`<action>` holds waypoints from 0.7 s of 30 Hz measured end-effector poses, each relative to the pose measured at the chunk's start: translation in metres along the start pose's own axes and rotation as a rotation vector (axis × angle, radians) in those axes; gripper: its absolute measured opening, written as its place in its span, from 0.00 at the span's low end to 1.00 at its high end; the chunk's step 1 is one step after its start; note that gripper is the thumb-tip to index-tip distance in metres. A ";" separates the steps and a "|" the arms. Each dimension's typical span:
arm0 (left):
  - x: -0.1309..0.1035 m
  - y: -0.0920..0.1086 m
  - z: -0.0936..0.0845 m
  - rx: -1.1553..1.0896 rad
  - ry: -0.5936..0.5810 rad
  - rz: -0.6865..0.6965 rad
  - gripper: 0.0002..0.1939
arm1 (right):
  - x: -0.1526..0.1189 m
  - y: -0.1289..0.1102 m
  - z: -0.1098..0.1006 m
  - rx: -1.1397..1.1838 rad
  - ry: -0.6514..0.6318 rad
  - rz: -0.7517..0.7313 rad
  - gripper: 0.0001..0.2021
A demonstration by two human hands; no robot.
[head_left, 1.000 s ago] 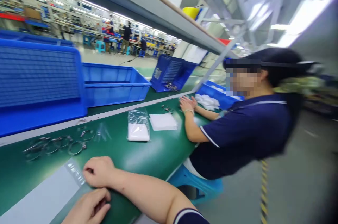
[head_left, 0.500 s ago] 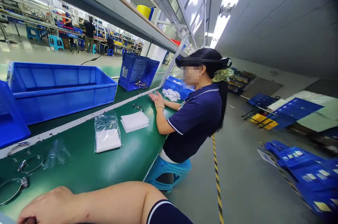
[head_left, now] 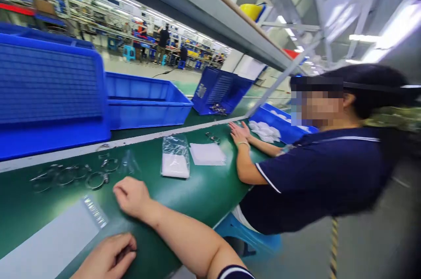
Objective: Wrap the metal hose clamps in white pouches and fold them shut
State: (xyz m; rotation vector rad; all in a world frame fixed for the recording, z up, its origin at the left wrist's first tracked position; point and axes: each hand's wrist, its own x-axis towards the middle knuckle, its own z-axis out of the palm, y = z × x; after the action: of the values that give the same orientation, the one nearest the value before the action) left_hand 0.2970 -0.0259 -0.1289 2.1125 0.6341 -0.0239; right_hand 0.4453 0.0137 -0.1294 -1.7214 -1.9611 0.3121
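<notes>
My right hand (head_left: 131,195) rests on the green table (head_left: 204,193) as a loose fist, with nothing visible in it. Nearer to me, my left hand (head_left: 110,257) is curled, thumb against fingers, with no object showing in it. It lies beside a pale sheet (head_left: 54,239) with a strip of small shiny pieces (head_left: 94,211) at its upper end. Beyond my hands are several metal ring clamps (head_left: 95,180) and some clear plastic pieces (head_left: 128,162). A clear bag with white contents (head_left: 175,165) and a stack of white sheets (head_left: 208,154) lie farther right.
Blue bins (head_left: 148,112) line the table's far side; a tilted blue crate (head_left: 219,92) holds small metal parts. At the right sits a person (head_left: 309,182) on a blue stool (head_left: 250,237), hands together on the table near a blue bin (head_left: 274,119). A shelf beam (head_left: 210,7) crosses overhead.
The view has swung left, so the scene sits farther right. My left hand and the pale sheet with its shiny strip have come into view, and my right hand shows fully.
</notes>
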 end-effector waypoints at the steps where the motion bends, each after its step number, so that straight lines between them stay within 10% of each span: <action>1: -0.002 0.003 -0.001 0.017 0.014 0.001 0.11 | 0.005 0.002 -0.005 -0.025 -0.002 0.018 0.13; 12: -0.013 0.001 0.007 0.060 0.127 0.082 0.07 | 0.109 -0.013 0.001 -0.321 -0.225 0.238 0.10; 21: -0.013 -0.001 0.009 0.043 0.146 0.084 0.08 | 0.103 -0.015 -0.013 -0.204 -0.156 0.195 0.12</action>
State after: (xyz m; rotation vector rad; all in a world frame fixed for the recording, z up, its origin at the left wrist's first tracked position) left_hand 0.2872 -0.0386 -0.1318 2.1943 0.6344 0.1661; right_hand 0.4320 0.1089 -0.0882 -2.0818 -1.9946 0.3333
